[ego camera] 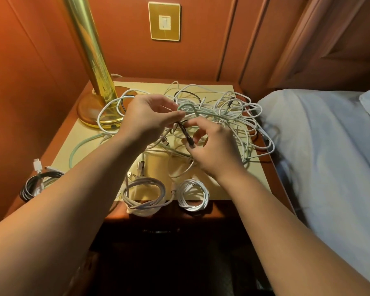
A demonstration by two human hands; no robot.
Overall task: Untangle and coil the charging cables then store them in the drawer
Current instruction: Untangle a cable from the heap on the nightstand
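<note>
Wood panelling closes in a small nightstand [252, 165] topped with a yellow mat [158, 159], a brass lamp [94, 86] at its back left corner and a bed [320, 146] to my right. The tangle of cables [218, 110] sprawls across the mat; three finished coils [144, 195] lie along the front edge. My left hand [145, 118] pinches a black cable [185, 133] near the knot, and my right hand [214, 148] curls round its plug end. These cords look light, limp and springy, so I judge the stiff plug the best place to hold.
</note>
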